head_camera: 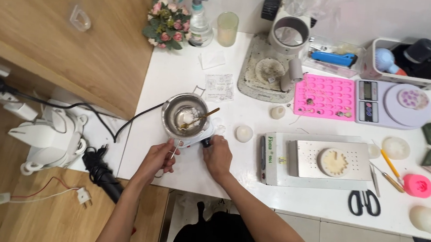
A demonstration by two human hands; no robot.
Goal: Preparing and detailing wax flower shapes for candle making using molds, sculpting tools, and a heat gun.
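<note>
A small steel pot stands on a white electric hot plate near the table's left front edge. Pale wax and a wooden-handled spoon lie inside the pot. My left hand pinches a thin white stick at the hot plate's front. My right hand grips the black knob on the plate's front right corner. A black cord runs left from the plate off the table.
A white wax ball lies just right of the hot plate. Further right sit a grey perforated metal box, black scissors, a pink mould tray and a scale. A spray bottle and flowers stand behind.
</note>
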